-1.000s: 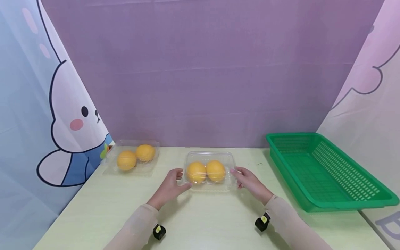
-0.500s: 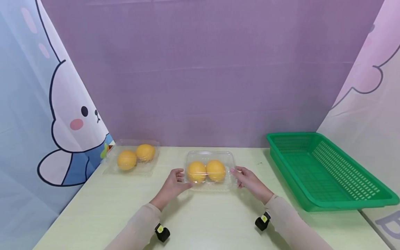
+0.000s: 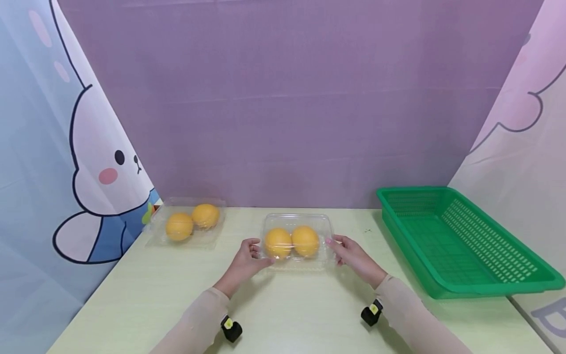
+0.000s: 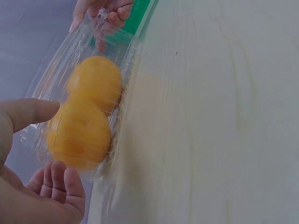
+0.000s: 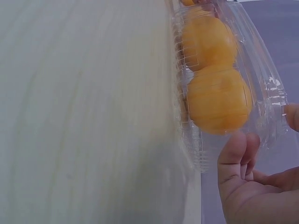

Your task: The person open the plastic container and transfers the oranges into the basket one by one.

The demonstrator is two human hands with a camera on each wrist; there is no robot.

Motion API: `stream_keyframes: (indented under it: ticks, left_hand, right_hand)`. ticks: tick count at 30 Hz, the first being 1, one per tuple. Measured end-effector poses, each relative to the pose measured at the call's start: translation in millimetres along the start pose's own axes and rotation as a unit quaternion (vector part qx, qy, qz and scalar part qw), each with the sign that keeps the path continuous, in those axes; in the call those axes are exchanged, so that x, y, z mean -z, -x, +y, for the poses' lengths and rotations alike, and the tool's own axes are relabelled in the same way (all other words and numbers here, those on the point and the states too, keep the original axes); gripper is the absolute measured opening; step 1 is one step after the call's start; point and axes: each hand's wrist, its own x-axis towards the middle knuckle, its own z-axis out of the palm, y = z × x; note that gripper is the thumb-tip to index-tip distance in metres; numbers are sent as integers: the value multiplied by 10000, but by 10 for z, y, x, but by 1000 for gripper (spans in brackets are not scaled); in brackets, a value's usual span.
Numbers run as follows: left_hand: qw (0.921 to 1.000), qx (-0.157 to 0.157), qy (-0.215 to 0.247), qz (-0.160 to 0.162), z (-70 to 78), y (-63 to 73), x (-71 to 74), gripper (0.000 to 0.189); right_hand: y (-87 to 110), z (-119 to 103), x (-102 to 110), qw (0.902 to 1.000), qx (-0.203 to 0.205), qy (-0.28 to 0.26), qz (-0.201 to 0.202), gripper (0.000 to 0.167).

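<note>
A clear plastic clamshell box with two oranges inside stands at the middle of the table, its lid down. My left hand is at the box's left end, thumb at the near corner and fingers curled along the side. My right hand grips the opposite end, its thumb on the lid and its fingers lower down. In the left wrist view the thumb overlaps the lid. In the right wrist view the fingertips meet the box's end wall.
Another clear box with two oranges sits at the far left of the table. On the right stands a green plastic basket with perforated sides. A purple cloth hangs behind the table.
My left hand and wrist have shifted slightly to the right, closer against the box. The right hand, the box and its oranges stay in place.
</note>
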Motion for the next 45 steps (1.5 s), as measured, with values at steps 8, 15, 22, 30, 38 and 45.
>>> stream_keyframes:
  ticks: [8,15,22,30,38,45]
  left_hand:
    - [9999,96,144,-4,-22,17,15,68]
    - [9995,206,216,31,-32,30,32,63]
    - [9998,76,186,-4,-51,41,30,58]
    - [9999,53,83,-45,-56,55,21,51]
    - [9999,-33,120,-52,-36,62,9,47]
    - [9998,-13,145,-109,-33,74,0,45]
  right_hand:
    - [-14,14,-5,10000,-11,-1,6,78]
    - [-6,4,-16,9999,9,-108,34,74]
    - [-7,13,-18,9998,42,-169,44,75]
    - [-16,33,-24,9998,32,-168,60,77]
    - [-5,13,-21,9998,39,-172,33,78]
    - [2,8,-17,9998,72,-207,2,78]
